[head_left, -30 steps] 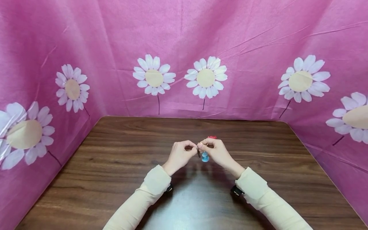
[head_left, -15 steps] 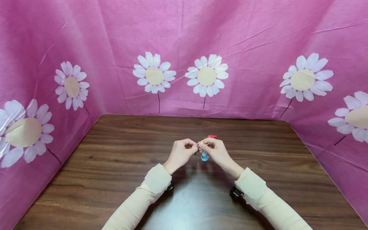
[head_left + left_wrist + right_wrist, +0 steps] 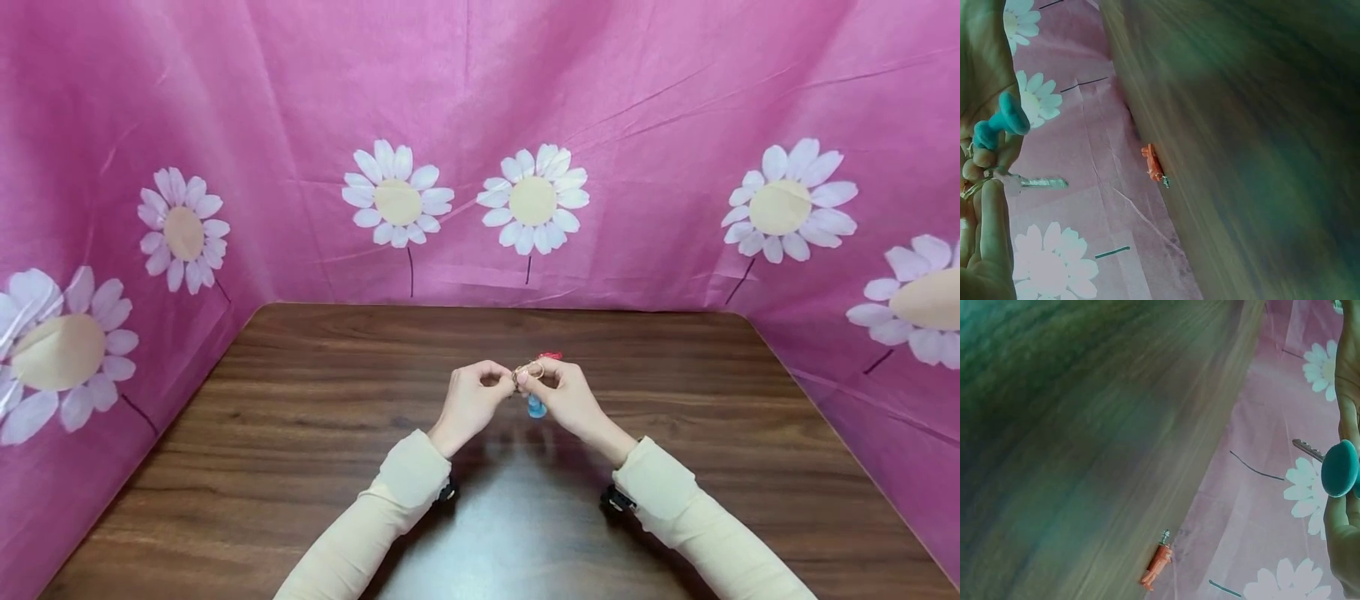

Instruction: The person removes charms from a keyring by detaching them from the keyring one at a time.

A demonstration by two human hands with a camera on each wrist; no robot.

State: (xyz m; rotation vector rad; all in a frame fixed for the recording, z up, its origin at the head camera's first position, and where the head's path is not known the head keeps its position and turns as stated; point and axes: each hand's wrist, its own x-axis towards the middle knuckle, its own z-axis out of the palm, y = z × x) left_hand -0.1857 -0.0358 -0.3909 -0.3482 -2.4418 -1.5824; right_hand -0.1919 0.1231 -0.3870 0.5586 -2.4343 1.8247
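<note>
– Where's the key (image 3: 1044, 182)?
– Left side of the left wrist view, long axis pointing right, down at the worktop (image 3: 1241, 125).
– Hands?
– Left hand (image 3: 471, 402), nearer, pinches it; right hand (image 3: 568, 398) pinches the ring (image 3: 542, 370), blue charm (image 3: 537, 407) below.

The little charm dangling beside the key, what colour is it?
The charm is blue, looking teal in the left wrist view, where it shows best.

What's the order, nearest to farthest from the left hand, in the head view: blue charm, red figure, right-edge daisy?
1. Blue charm: just right of the left hand.
2. Red figure: beyond the right hand.
3. Right-edge daisy: on the curtain.
</note>
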